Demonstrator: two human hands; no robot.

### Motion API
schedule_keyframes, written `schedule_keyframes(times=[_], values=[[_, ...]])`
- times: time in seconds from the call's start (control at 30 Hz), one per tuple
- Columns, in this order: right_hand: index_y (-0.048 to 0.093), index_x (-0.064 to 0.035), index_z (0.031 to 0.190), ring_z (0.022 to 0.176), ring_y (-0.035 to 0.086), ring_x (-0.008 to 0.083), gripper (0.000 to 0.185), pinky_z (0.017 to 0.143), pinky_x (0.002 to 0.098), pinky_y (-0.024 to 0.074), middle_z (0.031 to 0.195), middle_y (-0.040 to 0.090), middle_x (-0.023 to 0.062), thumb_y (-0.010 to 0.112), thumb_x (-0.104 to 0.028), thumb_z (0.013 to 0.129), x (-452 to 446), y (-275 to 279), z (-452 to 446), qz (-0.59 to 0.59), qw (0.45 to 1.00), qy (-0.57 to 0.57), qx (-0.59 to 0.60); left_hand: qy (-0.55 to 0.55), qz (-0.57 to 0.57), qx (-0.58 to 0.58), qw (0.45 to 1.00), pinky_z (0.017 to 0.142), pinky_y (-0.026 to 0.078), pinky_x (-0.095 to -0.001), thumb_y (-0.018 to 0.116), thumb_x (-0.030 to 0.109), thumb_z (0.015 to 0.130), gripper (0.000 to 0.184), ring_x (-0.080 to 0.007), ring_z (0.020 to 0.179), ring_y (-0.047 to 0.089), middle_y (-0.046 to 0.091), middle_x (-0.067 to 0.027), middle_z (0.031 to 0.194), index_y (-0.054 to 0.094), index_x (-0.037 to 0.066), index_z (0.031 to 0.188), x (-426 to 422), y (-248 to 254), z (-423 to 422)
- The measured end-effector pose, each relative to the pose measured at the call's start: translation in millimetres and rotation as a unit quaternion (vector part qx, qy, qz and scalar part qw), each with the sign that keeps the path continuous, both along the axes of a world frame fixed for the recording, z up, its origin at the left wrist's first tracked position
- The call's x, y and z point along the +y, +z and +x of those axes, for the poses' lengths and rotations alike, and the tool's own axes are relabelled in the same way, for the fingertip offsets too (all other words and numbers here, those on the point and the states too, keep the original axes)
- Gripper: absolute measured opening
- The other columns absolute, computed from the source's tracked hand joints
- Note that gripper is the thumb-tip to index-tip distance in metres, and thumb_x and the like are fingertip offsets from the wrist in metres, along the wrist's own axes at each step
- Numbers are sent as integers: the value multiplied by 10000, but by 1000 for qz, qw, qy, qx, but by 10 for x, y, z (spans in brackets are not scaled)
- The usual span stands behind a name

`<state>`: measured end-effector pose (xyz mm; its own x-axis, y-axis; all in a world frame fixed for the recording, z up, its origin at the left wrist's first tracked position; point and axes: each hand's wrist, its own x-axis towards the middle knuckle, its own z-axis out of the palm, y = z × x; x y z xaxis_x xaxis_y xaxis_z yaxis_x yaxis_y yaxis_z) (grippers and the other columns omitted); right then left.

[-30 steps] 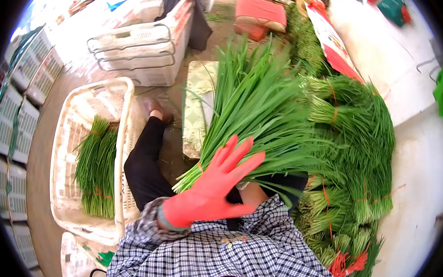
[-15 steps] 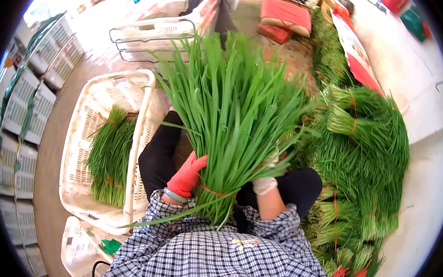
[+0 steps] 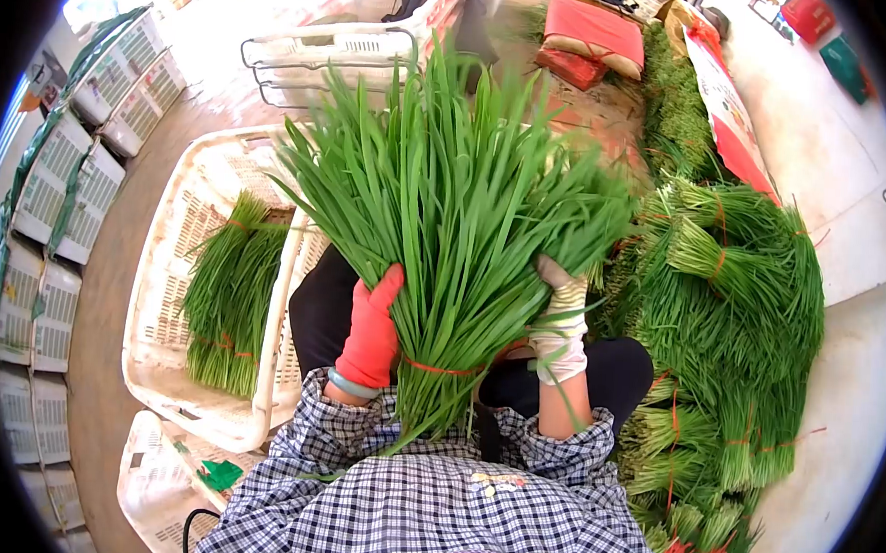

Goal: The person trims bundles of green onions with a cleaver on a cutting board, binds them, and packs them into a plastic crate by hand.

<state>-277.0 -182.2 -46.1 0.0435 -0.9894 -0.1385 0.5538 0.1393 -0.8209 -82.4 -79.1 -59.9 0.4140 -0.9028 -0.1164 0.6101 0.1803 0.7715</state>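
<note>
A large bundle of garlic chives [image 3: 455,247] stands leaf tips up in front of my body, tied near its base with a red band [image 3: 440,369]. My left hand [image 3: 370,328], in a red glove, presses against the bundle's left side, thumb up along the leaves. On the opposite side my right hand [image 3: 559,328], in a pale striped glove with a grey thumb, holds the leaves just above the band. Leaves cover most fingers of both hands. The cut ends rest against my checked shirt [image 3: 431,501].
A white plastic basket [image 3: 148,351] with tied chive bundles [image 3: 231,305] is on the left. On the right, many more bundles [image 3: 733,282] are piled beside a pale wall. White crates [image 3: 67,177] line the far left. A red cushion [image 3: 593,34] lies ahead.
Both hands have moved up the bundle, the right one most clearly. The leaves fan out wider, and the long stray leaf at lower left no longer sticks out over the basket.
</note>
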Motion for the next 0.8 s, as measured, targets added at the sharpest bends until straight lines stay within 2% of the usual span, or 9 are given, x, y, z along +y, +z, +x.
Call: schedule_keyframes(times=[0.07,0.3,0.33,0.47,0.6,0.67,0.73,0.77,0.8], values=[[607,31,1125,831,686,270,368,747,400,605,988,683,132,693,-39,774,-31,-137,-60,65,998,-14,-18,13,7,4,1000,815,543,-317,625,222,954,366,-182,955,662,671,-62,1120,574,22,1257,13,0,36],[610,16,1102,832,674,298,335,742,455,591,970,675,143,698,-62,788,-38,-321,-199,64,998,-16,3,26,25,1,999,810,548,-318,603,236,966,356,-183,952,668,670,-68,1130,578,18,1247,15,-211,83],[580,61,1105,804,677,308,425,731,473,595,981,667,168,752,-13,724,-73,-329,-248,100,994,-28,-29,22,22,8,999,814,547,-317,601,229,966,357,-184,961,666,668,-69,1134,572,17,1252,26,-154,70],[539,3,1194,917,679,337,415,800,529,599,1078,656,165,645,84,801,-168,-334,-445,67,994,-42,-76,10,24,-2,1000,840,531,-313,608,184,957,348,-173,979,653,660,-61,1153,567,23,1263,100,-46,66],[525,-53,1297,1062,626,312,495,932,486,538,1165,631,158,695,-45,832,-490,-580,-860,5,997,-55,-61,-12,-3,-32,999,869,513,-309,626,148,937,349,-167,994,644,662,-52,1155,579,22,1259,136,-80,44],[424,-65,1404,1128,584,305,654,976,447,495,1246,593,159,736,-228,853,-587,-490,-1172,13,994,-106,-33,-31,-16,-34,999,913,502,-323,626,153,927,392,-186,1057,631,648,-71,1200,560,19,1289,154,-126,76],[303,-40,1495,1186,564,318,845,1002,461,473,1345,533,203,754,-318,838,-635,-347,-1530,-62,986,-154,3,-18,-13,-53,998,942,493,-335,610,201,942,421,-196,1095,619,631,-79,1238,540,24,1318,111,-86,111],[265,-23,1513,1269,504,341,866,1065,451,421,1424,452,237,744,-295,844,-598,-100,-1571,-87,969,-218,74,2,-9,-73,997,970,483,-347,594,249,957,453,-206,1133,606,614,-88,1276,520,30,1347,73,-30,120],[260,-9,1512,1325,449,352,824,1113,425,361,1464,399,251,720,-225,863,-602,-60,-1681,-196,937,-242,156,-1,-31,-63,998,984,479,-362,578,263,966,454,-216,1141,604,610,-92,1284,519,23,1347,-1,22,150]])
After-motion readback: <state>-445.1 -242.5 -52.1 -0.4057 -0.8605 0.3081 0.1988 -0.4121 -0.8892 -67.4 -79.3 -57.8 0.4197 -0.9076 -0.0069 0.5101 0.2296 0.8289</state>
